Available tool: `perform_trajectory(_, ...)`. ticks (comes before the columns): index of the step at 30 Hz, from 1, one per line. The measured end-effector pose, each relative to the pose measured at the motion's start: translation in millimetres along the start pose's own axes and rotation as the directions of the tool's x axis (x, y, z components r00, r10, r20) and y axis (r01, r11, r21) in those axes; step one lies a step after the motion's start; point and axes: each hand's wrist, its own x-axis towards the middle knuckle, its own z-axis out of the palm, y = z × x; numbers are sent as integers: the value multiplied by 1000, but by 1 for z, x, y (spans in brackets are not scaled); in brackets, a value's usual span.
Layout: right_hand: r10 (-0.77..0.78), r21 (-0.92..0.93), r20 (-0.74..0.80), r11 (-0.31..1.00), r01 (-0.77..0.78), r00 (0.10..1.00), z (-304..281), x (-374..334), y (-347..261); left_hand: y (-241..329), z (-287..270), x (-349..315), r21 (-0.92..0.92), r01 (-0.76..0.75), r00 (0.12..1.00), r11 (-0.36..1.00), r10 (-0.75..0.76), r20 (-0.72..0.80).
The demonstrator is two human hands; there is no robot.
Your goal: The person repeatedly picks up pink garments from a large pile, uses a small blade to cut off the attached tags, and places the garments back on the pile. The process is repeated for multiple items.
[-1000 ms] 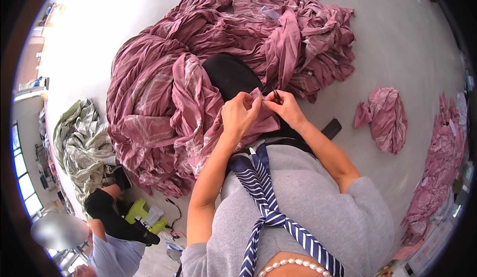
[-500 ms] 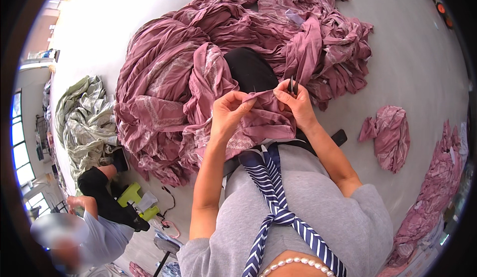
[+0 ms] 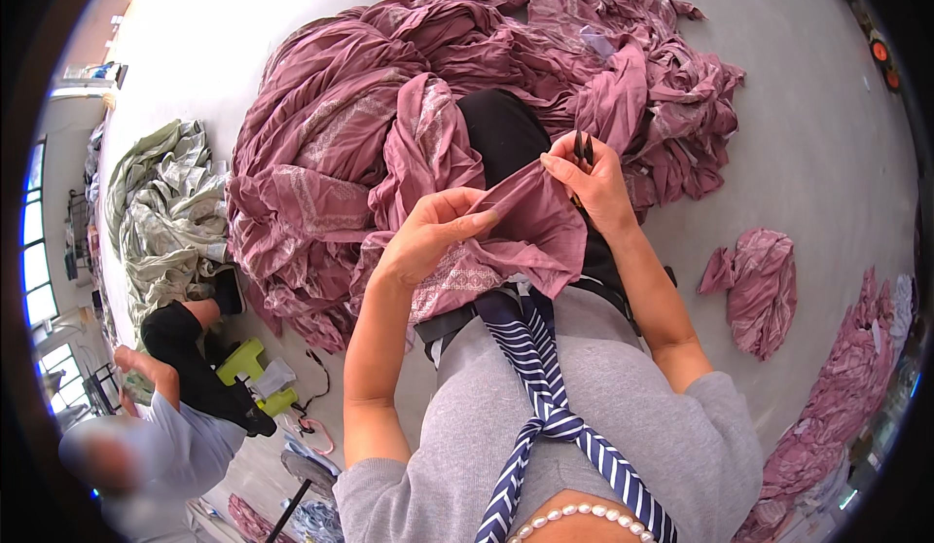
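Observation:
Across my lap lies dusty-pink fabric (image 3: 545, 236) with white patterned bands, running into a large heap of the same cloth (image 3: 331, 105). My left hand (image 3: 433, 236) is closed on its edge, thumb on top. Higher up the same edge, my right hand (image 3: 592, 183) pinches the cloth between thumb and finger. Tucked in that hand is a pair of thread snips (image 3: 583, 147), dark pointed blades facing up, away from the cloth. The edge is stretched between both hands. My dark-clad knee (image 3: 501, 134) shows behind it.
At the left a person (image 3: 185, 446) sits near a pale green fabric heap (image 3: 165, 217) and a lime-green stool (image 3: 243, 363). A small pink bundle (image 3: 761, 295) lies on the floor at right, with a long pink pile (image 3: 827, 407) beyond. A dark stool-like seat (image 3: 309, 467) stands lower left.
My left hand has moved slightly left and down, my right slightly up and right. The fabric edge between them is longer and tauter. The view has shifted a little.

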Motion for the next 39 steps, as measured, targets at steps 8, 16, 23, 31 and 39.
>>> perform_trajectory(8, -10, -85, -14, 996, 9, 1000, 8, -1, -8, -13, 1, -3, 351, -74, 977, 934, 138, -161)
perform_trajectory(16, -51, -149, -23, 988, 47, 998, 10, 5, -4, -12, 11, -6, -144, -154, 941, 978, 100, -324)
perform_trajectory(23, -84, -237, -46, 969, 71, 995, 12, 4, 0, -8, 18, -12, -81, -182, 942, 980, 150, -301)
perform_trajectory(31, -442, -719, 147, 567, 402, 885, 19, -1, -29, -16, 12, -16, -73, -233, 952, 970, 212, -223)
perform_trajectory(39, -421, -660, 353, 521, 541, 836, 31, -19, -32, -16, 14, -15, -190, -244, 946, 951, 191, -262)
